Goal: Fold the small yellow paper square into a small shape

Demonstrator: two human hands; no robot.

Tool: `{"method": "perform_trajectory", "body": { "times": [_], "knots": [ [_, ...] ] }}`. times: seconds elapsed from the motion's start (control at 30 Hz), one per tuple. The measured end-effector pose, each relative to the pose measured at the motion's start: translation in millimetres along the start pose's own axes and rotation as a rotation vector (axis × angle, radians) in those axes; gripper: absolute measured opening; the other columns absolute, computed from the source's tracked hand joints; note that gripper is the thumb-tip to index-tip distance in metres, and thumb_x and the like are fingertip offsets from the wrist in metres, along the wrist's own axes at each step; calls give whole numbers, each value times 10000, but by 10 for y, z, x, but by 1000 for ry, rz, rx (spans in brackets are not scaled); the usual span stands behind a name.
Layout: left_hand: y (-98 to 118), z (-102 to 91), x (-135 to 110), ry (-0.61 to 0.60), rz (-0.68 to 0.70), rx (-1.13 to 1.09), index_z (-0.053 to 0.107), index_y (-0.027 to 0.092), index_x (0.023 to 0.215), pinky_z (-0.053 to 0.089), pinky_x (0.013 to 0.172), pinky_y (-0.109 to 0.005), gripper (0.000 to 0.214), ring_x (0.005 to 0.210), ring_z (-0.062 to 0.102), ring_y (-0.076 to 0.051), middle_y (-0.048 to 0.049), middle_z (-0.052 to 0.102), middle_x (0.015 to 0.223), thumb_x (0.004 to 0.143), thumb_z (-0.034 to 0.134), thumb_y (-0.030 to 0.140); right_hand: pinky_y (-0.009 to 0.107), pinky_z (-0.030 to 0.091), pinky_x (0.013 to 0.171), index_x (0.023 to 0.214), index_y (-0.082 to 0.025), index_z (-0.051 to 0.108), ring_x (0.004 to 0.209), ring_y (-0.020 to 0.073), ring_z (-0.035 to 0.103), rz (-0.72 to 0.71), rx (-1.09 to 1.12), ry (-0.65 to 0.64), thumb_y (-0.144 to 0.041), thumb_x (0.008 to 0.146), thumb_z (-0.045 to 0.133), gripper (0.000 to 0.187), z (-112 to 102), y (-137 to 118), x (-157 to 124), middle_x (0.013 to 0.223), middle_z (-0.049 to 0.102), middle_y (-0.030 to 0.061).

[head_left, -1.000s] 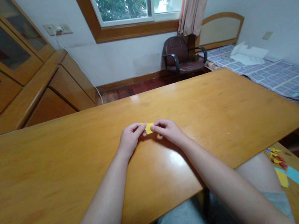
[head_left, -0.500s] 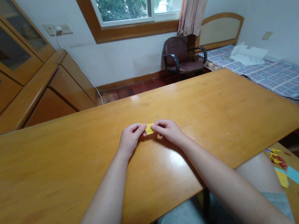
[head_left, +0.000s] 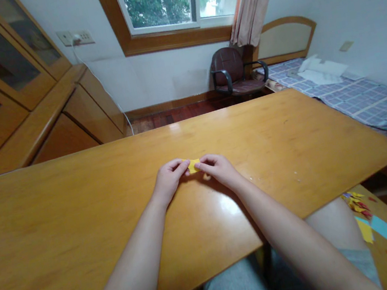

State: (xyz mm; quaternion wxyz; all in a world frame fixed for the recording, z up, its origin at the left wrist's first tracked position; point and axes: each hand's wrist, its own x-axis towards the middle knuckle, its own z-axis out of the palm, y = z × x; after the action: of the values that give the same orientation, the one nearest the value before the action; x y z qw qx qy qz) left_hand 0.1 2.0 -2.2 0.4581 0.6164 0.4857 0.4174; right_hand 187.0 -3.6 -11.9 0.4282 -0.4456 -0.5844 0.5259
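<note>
A small piece of yellow paper (head_left: 193, 166) is stretched between my two hands, just over the wooden table (head_left: 88, 207). My left hand (head_left: 171, 178) pinches its left end between thumb and fingers. At the right end, my right hand (head_left: 217, 168) has a like pinch, the thumb lying on the paper's face. The paper looks folded, but its exact shape is partly covered by my fingertips.
On a lower wooden surface at the right lie several folded yellow and red paper pieces (head_left: 357, 201), a yellow sheet (head_left: 365, 230) and a blue sheet (head_left: 383, 229). Tiny white scraps (head_left: 295, 173) dot the table. Beyond stand a chair (head_left: 235, 71), a bed (head_left: 355, 93) and a cabinet (head_left: 63, 122).
My right thumb has shifted very slightly on the yellow paper, and the dark line across its face no longer shows. Both hands otherwise stay in place.
</note>
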Motion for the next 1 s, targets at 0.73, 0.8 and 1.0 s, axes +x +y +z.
{"method": "perform_trajectory", "body": {
  "times": [0.73, 0.8, 1.0],
  "knots": [
    [-15, 7, -3, 9, -2, -23, 640, 156, 644, 384, 599, -239, 382, 596, 513, -127, 6, 597, 608, 820, 623, 495, 221, 392, 551, 772, -154, 664, 584, 99, 499, 17, 13, 8, -497, 744, 696, 345, 5, -22, -5, 666, 596, -15],
    [-6, 8, -6, 12, -8, -28, 637, 156, 641, 387, 594, -239, 380, 588, 515, -127, 5, 598, 606, 815, 628, 494, 221, 397, 548, 777, -155, 664, 583, 100, 499, 21, 12, 6, -503, 739, 697, 351, 4, -17, -4, 667, 596, -15],
    [55, 18, -14, 19, -14, -23, 632, 157, 623, 380, 588, -239, 374, 582, 508, -125, 7, 595, 593, 805, 633, 484, 219, 396, 551, 780, -157, 664, 586, 100, 504, 18, 7, 9, -500, 742, 695, 347, 5, -18, -5, 676, 603, -13]
  ]
}}
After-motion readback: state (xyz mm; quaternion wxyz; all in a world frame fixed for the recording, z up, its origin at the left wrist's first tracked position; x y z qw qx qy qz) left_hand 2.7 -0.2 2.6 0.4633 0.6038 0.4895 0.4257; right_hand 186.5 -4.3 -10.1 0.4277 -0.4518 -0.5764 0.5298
